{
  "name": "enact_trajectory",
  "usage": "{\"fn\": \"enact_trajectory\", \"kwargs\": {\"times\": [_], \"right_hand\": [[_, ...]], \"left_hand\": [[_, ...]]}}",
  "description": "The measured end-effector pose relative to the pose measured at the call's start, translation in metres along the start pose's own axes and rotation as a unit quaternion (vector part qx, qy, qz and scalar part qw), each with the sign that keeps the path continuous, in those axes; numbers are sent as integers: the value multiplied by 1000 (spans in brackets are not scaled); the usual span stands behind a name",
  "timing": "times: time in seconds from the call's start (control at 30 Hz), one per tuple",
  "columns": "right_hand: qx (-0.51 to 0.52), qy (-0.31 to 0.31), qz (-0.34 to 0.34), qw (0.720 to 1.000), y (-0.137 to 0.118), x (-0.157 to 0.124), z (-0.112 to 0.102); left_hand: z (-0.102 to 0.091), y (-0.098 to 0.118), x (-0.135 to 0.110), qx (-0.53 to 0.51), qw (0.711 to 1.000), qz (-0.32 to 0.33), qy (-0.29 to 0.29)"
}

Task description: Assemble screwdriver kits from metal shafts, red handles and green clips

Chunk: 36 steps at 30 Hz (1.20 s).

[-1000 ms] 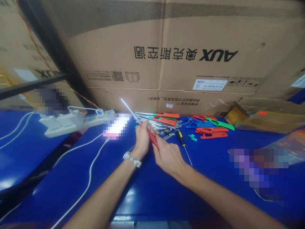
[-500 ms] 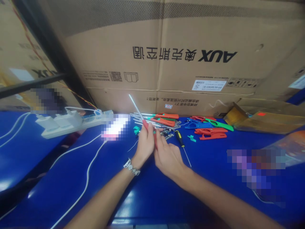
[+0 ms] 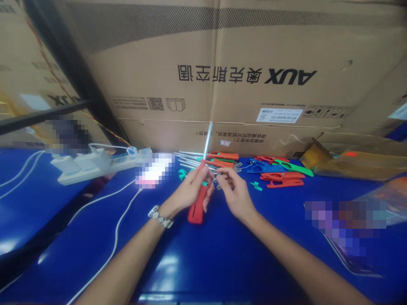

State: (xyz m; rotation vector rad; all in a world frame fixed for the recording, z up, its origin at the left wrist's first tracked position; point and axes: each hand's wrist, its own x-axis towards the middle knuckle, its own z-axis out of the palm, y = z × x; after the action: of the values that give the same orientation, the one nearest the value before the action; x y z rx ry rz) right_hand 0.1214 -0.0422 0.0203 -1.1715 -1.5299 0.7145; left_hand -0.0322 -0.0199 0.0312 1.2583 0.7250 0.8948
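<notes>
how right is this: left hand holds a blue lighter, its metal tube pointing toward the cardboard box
Not quite: the lighter in the left hand is red, not blue, as the head view shows; its metal tube does point toward the cardboard box.

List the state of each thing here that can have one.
Red lighter: held, metal rod pointing upward
Left hand: closed, gripping
Right hand: half curled, contents unclear
Orange lighters: lying down
Colored casings: lying loose
Power strip: plugs inserted
Silver band: worn
Large carton: printing upside down
</notes>
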Motion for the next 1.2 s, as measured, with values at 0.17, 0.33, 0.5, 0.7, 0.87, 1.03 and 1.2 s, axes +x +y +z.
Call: {"fn": "enact_trajectory", "kwargs": {"times": [0.17,0.33,0.5,0.7,0.87,1.03,1.2], "right_hand": [[225,-75,163,958,1,12,1],[269,-49,206,940,5,12,0],[300,33,196,933,8,16,2],[314,59,180,930,6,14,6],[285,8,192,939,7,8,7],[255,16,174,951,10,6,10],[170,8,71,983,6,11,4]], "left_hand": [[9,-6,-8,105,987,-42,-118],[5,-11,-2,132,981,-67,-125],[-1,-15,3,214,975,-57,-30],[0,-14,2,264,954,82,120],[2,-16,2,268,954,57,123],[7,-22,2,237,963,25,129],[5,-18,3,205,974,58,77]]}}
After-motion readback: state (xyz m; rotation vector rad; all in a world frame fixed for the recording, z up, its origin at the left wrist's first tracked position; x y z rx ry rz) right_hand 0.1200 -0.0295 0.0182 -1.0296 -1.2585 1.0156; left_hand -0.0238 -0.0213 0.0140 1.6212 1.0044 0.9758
